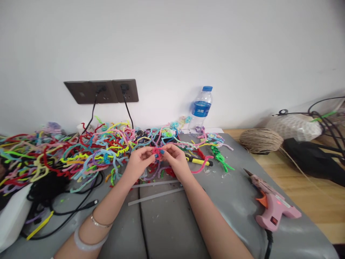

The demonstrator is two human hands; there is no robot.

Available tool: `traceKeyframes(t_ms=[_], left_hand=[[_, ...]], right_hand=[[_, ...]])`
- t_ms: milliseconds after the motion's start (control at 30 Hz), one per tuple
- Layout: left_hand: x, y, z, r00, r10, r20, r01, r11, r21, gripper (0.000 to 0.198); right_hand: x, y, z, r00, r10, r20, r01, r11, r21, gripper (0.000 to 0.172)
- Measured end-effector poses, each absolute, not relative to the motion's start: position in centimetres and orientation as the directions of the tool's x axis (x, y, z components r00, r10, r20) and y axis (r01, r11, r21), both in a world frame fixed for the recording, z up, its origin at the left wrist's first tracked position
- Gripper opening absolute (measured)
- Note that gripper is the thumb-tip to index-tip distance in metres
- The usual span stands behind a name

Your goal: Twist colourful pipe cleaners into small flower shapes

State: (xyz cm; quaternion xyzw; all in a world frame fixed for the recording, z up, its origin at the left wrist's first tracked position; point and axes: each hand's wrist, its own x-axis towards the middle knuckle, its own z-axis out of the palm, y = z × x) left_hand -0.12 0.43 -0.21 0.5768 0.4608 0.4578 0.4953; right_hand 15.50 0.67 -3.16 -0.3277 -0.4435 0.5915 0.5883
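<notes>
My left hand (138,160) and my right hand (175,158) meet above the grey surface (172,219), fingers pinched together on a small pink pipe cleaner piece (157,153) held between them. Both hands hover just in front of a big tangled heap of coloured pipe cleaners (81,153). My left wrist wears a pale bangle and a thin bracelet.
Two clear glue sticks (155,190) lie below my hands. A pink glue gun (271,207) rests at the right, a yellow-black cutter (199,162) beside my right hand. At the back stand a water bottle (201,108), a twine ball (261,140) and wall sockets (104,91) with black cables.
</notes>
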Motion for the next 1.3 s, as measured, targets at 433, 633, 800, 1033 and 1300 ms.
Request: traceKeyframes(t_ms=[433, 633, 800, 1033, 1300], left_hand=[[-0.06, 0.51, -0.61, 0.18, 0.982, 0.059, 0.037, -0.067, 0.997, 0.02], [-0.1, 0.52, -0.51, 0.174, 0.981, 0.086, 0.041, -0.094, 0.995, 0.018], [-0.23, 0.53, -0.58, 0.151, 0.98, 0.133, 0.096, -0.149, 0.984, 0.018], [-0.19, 0.38, -0.88, 0.117, 0.98, 0.162, 0.099, -0.174, 0.98, 0.013], [0.26, -0.05, -0.29, 0.138, 0.979, 0.149, 0.121, -0.166, 0.979, 0.014]], right_hand=[[15.53, 0.73, -3.25, -0.119, 0.983, 0.14, -0.339, 0.092, -0.936, 0.026], [15.55, 0.55, -3.0, -0.146, 0.974, 0.173, -0.33, 0.117, -0.937, 0.031], [15.43, 0.54, -3.08, -0.123, 0.973, 0.193, -0.316, 0.146, -0.938, 0.037], [15.25, 0.42, -3.11, -0.099, 0.966, 0.237, -0.248, 0.206, -0.946, 0.025], [15.47, 0.71, -3.13, -0.067, 0.979, 0.195, -0.281, 0.169, -0.945, 0.025]])
